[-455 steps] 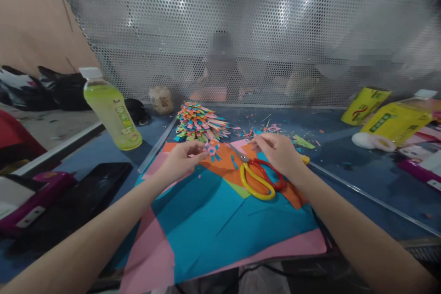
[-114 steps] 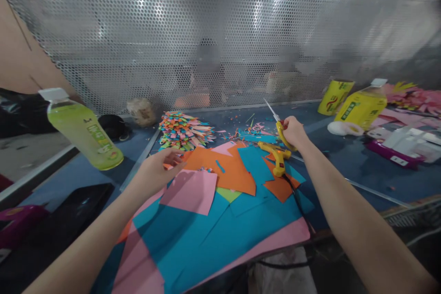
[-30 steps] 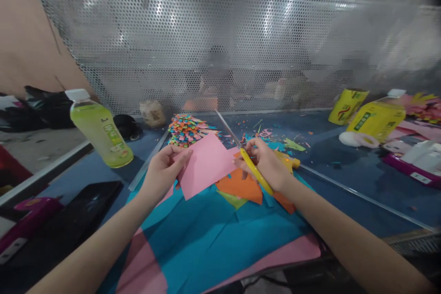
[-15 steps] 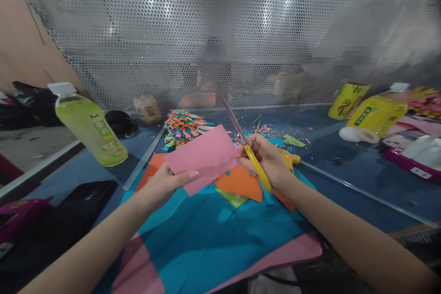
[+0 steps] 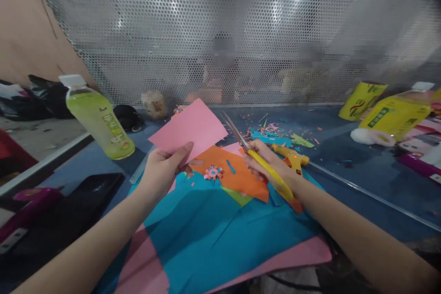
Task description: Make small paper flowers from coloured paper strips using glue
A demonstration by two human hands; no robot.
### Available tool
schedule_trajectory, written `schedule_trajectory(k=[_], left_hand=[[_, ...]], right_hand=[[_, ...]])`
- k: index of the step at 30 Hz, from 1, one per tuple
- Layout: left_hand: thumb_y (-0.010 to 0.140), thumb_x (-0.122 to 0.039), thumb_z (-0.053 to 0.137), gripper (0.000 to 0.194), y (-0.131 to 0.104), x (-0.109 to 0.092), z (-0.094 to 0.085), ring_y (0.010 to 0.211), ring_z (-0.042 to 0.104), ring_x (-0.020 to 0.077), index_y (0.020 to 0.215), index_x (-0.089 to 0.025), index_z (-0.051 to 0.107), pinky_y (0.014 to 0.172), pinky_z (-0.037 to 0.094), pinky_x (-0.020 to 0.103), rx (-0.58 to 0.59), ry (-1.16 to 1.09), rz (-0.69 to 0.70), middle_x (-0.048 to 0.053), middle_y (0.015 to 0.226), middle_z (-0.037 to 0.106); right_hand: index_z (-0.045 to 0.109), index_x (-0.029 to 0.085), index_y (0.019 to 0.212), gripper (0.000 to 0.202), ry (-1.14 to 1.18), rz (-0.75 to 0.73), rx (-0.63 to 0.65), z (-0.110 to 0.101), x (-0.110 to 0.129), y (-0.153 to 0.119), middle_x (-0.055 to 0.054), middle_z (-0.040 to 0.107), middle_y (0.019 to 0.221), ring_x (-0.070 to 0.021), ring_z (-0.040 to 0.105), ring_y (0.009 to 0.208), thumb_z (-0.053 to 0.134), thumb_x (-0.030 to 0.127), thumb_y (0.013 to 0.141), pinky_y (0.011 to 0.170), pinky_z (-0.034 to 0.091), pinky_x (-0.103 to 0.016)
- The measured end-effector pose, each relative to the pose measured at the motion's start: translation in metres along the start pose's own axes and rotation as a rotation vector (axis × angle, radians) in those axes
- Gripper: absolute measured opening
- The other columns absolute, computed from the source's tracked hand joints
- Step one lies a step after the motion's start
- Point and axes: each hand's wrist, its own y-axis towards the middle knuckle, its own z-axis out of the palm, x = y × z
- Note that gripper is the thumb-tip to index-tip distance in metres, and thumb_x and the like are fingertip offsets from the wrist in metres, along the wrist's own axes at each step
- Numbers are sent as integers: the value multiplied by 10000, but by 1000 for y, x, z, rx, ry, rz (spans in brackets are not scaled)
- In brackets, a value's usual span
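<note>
A pink sheet of paper is pinched at its lower edge by my left hand, thumb on top. My right hand grips yellow-handled scissors, their blades pointing up and away, just right of the sheet and apart from it. Below the hands lie an orange paper piece, a small paper flower and a thin blue strip. Underneath these spreads a large blue sheet, with pink paper under it. The pink sheet hides most of a pile of coloured paper pieces behind it.
A yellow glue gun lies right of my right hand, among paper scraps. Drink bottles stand left and right. A black phone rests at left. Behind the table rises a perforated metal panel.
My left hand has lifted and turned the pink sheet, which has come away from the scissors. The small paper flower has come into sight. The whole view has shifted slightly.
</note>
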Motion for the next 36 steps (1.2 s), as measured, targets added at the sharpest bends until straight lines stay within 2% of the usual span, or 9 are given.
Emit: schedule_trajectory(k=[3, 12, 20, 26, 32, 36], left_hand=[[662, -185, 623, 147, 0, 0, 0, 459, 596, 161, 532, -139, 569, 311, 384, 204, -15, 1, -1, -4, 453, 495], [654, -242, 651, 132, -1, -2, -3, 514, 628, 198, 588, -143, 594, 328, 401, 218, -3, 26, -1, -2, 429, 520], [624, -245, 678, 200, -4, -5, 0, 453, 574, 146, 502, -149, 551, 339, 414, 215, -23, 30, 22, -38, 403, 416], [643, -241, 670, 207, -4, -4, 0, 344, 452, 94, 495, -150, 558, 332, 409, 224, -16, 33, 37, -55, 375, 351], [657, -225, 652, 161, -4, -5, 1, 359, 468, 98, 531, -145, 591, 341, 412, 218, -21, 36, 33, -48, 374, 390], [646, -253, 664, 168, -3, -3, -1, 418, 541, 123, 545, -139, 593, 339, 413, 210, -6, 34, 21, -15, 433, 504]], right_hand=[[296, 231, 765, 289, -41, -1, 51, 0, -3, 0, 91, 311, 574, -55, 282, 436, 506, 429, 749, 412, 258, -193], [305, 230, 743, 267, -37, -18, 74, 1, -4, -1, 92, 306, 554, -53, 246, 413, 501, 409, 763, 395, 235, -194], [286, 230, 733, 280, -63, -8, 66, 3, -1, -2, 97, 281, 542, -52, 251, 402, 507, 401, 761, 387, 230, -195], [295, 231, 735, 285, -61, -4, 42, 3, -7, 1, 101, 279, 538, -47, 252, 398, 511, 417, 752, 390, 228, -188], [307, 228, 720, 301, -88, 8, 6, 3, 1, -2, 95, 316, 538, -52, 285, 400, 543, 414, 718, 383, 240, -195], [305, 226, 713, 317, -84, 16, 3, 3, 7, -3, 92, 329, 535, -49, 291, 396, 545, 434, 718, 371, 238, -192]])
